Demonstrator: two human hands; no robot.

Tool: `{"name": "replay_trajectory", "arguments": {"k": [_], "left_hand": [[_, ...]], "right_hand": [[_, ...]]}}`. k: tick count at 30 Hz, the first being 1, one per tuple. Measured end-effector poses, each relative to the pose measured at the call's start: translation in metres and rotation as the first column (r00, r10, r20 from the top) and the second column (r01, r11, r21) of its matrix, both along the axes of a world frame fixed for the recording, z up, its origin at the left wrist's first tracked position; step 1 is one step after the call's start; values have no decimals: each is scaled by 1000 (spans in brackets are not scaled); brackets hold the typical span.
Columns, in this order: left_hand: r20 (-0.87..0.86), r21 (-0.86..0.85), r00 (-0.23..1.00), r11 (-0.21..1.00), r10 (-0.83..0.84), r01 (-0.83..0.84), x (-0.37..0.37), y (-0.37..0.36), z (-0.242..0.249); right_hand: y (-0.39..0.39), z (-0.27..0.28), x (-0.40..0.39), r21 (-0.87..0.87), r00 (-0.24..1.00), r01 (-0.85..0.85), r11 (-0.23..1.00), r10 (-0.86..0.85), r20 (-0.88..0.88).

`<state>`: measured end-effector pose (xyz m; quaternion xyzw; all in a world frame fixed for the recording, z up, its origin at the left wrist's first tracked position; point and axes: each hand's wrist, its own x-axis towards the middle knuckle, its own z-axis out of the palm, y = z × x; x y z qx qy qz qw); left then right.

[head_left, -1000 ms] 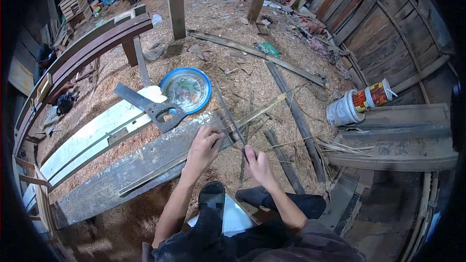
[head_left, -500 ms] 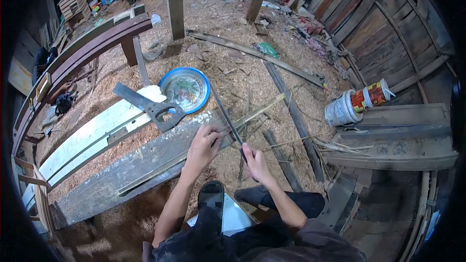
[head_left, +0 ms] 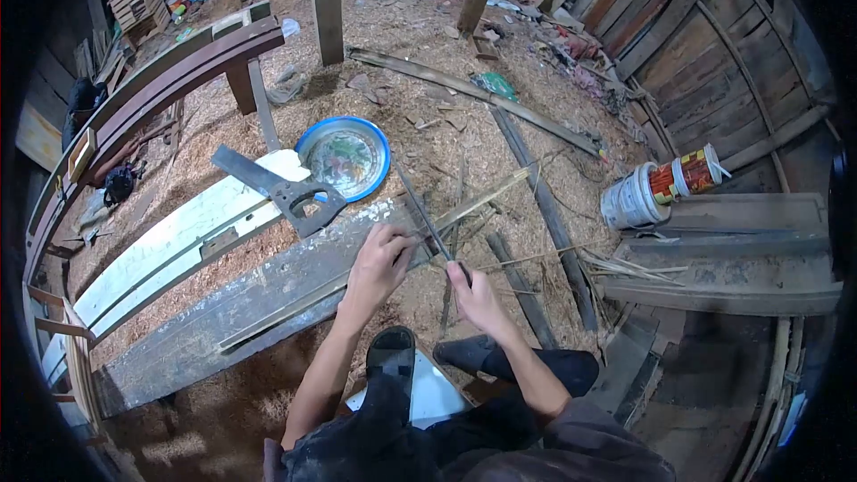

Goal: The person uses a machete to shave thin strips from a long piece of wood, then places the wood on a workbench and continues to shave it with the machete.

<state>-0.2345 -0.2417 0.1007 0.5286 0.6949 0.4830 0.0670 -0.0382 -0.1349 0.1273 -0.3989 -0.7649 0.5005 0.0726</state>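
Note:
My right hand (head_left: 482, 302) is closed around the handle of a long, narrow-bladed knife (head_left: 424, 209), its blade slanting up and to the left. The blade crosses a long thin wooden strip (head_left: 482, 198). With fingers wrapped round, my left hand (head_left: 378, 266) grips that strip just left of the blade. The strip's near part rests on a wide, worn plank (head_left: 241, 303), and its far end sticks out past the plank over the shavings. Whether the edge is biting into the wood cannot be made out.
A handsaw (head_left: 281, 193) lies on a white board (head_left: 178, 245), next to a blue-rimmed basin (head_left: 382, 134). Wood shavings cover the ground, with loose battens (head_left: 546, 214) to the right. Buckets (head_left: 632, 201) lie tipped beside stacked boards (head_left: 741, 295). A post (head_left: 327, 9) stands ahead.
My right hand has shifted slightly right, and the knife's tip has dropped a little lower along the strip. My left hand keeps its grip, nearly unmoved.

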Motion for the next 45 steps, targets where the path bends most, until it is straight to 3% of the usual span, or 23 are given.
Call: {"name": "replay_trajectory", "arguments": {"k": [3, 7, 9, 12, 16, 21, 24, 27, 28, 30, 32, 33, 34, 36, 38, 40, 42, 45], "left_hand": [[-55, 10, 998, 999, 40, -39, -1, 7, 8], [-106, 3, 989, 994, 106, -106, 3, 9, 8], [-148, -23, 986, 996, 83, -87, 3, 10, 4], [-148, -58, 987, 996, 65, -74, 3, 14, 6], [-125, -13, 991, 998, 55, -57, 5, 29, 6], [-114, -39, 993, 999, 24, -29, 3, 33, 3], [-102, -45, 995, 999, -5, 0, 1, 31, 4], [-102, -54, 995, 998, -13, 8, 0, 31, 5], [-90, -55, 996, 998, -19, 14, 0, 32, 4], [-72, -67, 997, 998, -9, 5, 3, 33, 4], [-80, -72, 997, 997, 3, -8, -3, 37, 2], [-111, -58, 994, 998, -1, -5, -5, 40, 3], [-124, -63, 992, 998, -10, 2, -1, 37, 0], [-100, -65, 995, 998, -12, 5, 2, 34, -4], [-102, -61, 995, 998, 13, -20, 2, 37, 2], [-107, -61, 994, 998, 5, -11, 2, 38, 5], [-99, -72, 995, 997, 0, -8, 4, 36, 8], [-111, -26, 994, 1000, -9, 6, 5, 35, 14]], "right_hand": [[10, -5, 0, -143, 999, 30, 989, -33, -15], [4, -17, 13, -189, 993, 34, 981, -55, -105], [-4, -13, 19, -265, 958, 112, 958, -175, -229], [-4, 5, 26, -364, 950, 199, 910, -270, -155], [11, -19, 33, -289, 953, 210, 934, -262, -152], [29, -5, 21, 75, 964, 217, 973, -202, -172], [35, 31, 13, -9, 936, 212, 977, -205, -284], [35, 19, 8, -31, 920, 239, 971, -236, -314], [33, 12, 8, -77, 915, 261, 962, -272, -299], [49, -49, 22, 14, 955, 210, 978, -202, -216], [44, -80, 27, 39, 983, 182, 983, -181, -26], [40, -87, 25, 203, 986, 151, 967, -133, -101], [40, -94, 28, 196, 988, 138, 971, -122, -93], [31, -97, 38, -70, 970, 241, 968, -239, 47], [35, -85, 33, -36, 964, 258, 965, -255, 74], [36, -53, 28, 46, 962, 270, 962, -267, -65], [33, -33, 29, -14, 958, 282, 959, -282, -44], [23, -22, 31, -142, 931, 302, 943, -324, -169]]}}
